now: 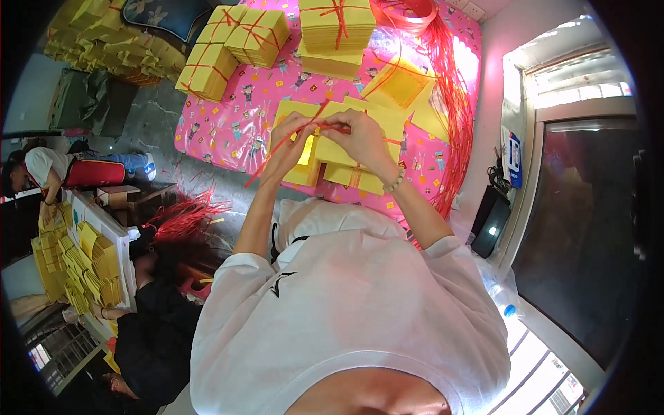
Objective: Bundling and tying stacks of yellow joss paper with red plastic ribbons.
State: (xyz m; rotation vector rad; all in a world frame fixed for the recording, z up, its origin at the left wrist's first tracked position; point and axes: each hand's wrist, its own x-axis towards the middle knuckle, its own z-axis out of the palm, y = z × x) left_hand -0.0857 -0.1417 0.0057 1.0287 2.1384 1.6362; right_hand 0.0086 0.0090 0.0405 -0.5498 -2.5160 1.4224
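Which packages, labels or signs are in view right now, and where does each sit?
Tied yellow paper bundles: far end of the pink sheet, square stacks, crossed red string.
Tall tied bundle: far centre, yellow, red string.
Loose yellow stack: under both hands, left hand and right hand pulling red string over it.
Blue-and-white label: on the right wall, rectangular.
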